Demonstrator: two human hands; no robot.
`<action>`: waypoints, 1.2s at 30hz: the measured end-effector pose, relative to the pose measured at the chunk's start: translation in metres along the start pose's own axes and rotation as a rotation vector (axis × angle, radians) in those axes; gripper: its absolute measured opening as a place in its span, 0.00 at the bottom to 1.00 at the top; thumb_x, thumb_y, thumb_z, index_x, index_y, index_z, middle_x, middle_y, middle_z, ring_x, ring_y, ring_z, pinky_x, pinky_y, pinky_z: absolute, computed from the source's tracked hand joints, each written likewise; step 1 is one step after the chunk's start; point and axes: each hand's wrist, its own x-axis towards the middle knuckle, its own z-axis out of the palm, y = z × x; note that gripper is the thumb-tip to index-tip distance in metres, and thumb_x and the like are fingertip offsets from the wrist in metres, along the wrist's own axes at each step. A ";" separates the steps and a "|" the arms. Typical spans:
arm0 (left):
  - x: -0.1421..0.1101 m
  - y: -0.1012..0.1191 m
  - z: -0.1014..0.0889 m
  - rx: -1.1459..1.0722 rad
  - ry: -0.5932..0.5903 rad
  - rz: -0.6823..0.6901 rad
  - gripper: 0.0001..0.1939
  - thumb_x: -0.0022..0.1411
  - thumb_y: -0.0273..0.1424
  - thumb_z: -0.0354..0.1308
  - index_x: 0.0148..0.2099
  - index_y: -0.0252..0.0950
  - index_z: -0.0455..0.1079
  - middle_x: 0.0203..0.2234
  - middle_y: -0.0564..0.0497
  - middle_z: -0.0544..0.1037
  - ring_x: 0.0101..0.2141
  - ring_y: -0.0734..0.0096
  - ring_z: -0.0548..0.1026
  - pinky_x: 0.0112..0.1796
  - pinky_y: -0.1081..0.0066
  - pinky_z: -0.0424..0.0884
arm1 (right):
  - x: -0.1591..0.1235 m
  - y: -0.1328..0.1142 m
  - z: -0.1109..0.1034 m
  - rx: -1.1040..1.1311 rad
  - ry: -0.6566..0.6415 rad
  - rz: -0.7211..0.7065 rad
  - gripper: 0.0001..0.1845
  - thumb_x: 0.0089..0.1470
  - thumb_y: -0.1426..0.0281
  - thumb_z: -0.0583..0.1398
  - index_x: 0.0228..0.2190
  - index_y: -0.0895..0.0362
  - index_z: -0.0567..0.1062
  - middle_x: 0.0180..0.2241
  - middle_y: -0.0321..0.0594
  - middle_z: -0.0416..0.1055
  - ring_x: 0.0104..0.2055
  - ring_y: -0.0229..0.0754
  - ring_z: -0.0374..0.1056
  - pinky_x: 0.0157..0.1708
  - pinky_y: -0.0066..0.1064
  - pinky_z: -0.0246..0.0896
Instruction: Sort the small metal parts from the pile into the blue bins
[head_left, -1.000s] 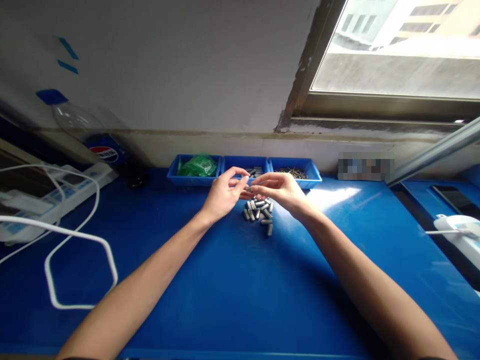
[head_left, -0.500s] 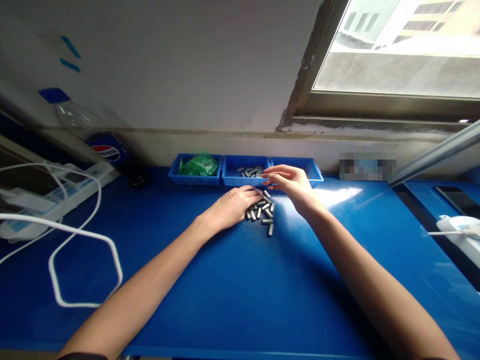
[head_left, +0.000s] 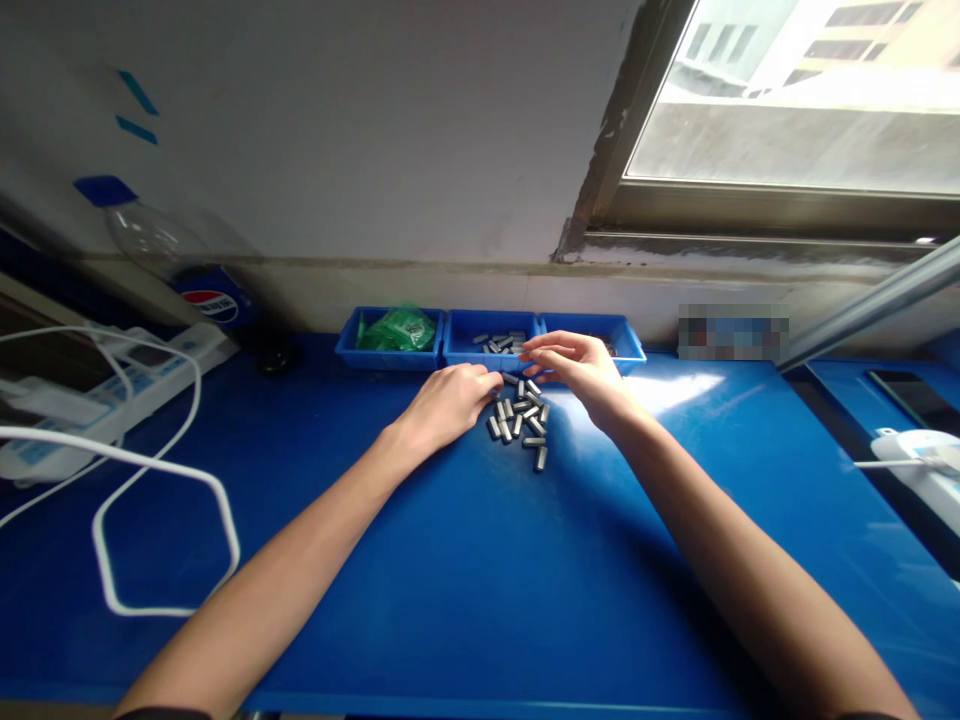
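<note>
Several short silver metal posts (head_left: 523, 406) lie in a loose pile on the blue table. At the pile's upper left edge, my left hand (head_left: 455, 397) is closed with curled fingers; a metal post (head_left: 496, 393) shows small and partly hidden at its fingertips. My right hand (head_left: 576, 363) hovers just above and right of the pile, with fingers bent but apart and nothing visible in them. It covers part of the middle blue bin (head_left: 465, 361), which holds more such posts, and of the right blue bin (head_left: 634, 352), whose contents are mostly hidden.
A left blue bin (head_left: 352, 355) contains a green plastic bag (head_left: 401, 328). White cable (head_left: 161, 466) loops over the table's left side beside a power strip (head_left: 161, 375) and a Pepsi bottle (head_left: 214, 292). Along the back are a wall and a window frame (head_left: 750, 215).
My left hand has drawn back left from over the pile and its fingers have curled in, uncovering several posts. My right hand has hardly moved.
</note>
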 end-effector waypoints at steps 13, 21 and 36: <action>0.010 0.006 -0.007 -1.001 0.326 -0.292 0.16 0.61 0.42 0.70 0.38 0.33 0.78 0.29 0.48 0.84 0.28 0.64 0.83 0.31 0.70 0.79 | 0.000 0.001 -0.003 -0.034 -0.084 0.029 0.13 0.49 0.65 0.70 0.38 0.56 0.83 0.36 0.44 0.84 0.35 0.44 0.78 0.37 0.34 0.72; 0.010 0.006 -0.004 -1.135 0.362 -0.354 0.21 0.54 0.44 0.75 0.40 0.32 0.78 0.35 0.46 0.85 0.34 0.62 0.85 0.39 0.65 0.83 | -0.004 -0.002 -0.002 -0.013 -0.257 0.009 0.22 0.49 0.62 0.73 0.45 0.56 0.82 0.37 0.44 0.84 0.37 0.46 0.80 0.41 0.37 0.73; 0.007 0.005 0.001 -0.987 0.272 -0.286 0.18 0.57 0.35 0.72 0.47 0.33 0.75 0.40 0.44 0.84 0.40 0.61 0.85 0.45 0.62 0.83 | -0.003 0.000 -0.002 0.032 -0.184 0.031 0.22 0.47 0.58 0.75 0.39 0.58 0.83 0.28 0.40 0.81 0.30 0.40 0.74 0.35 0.32 0.70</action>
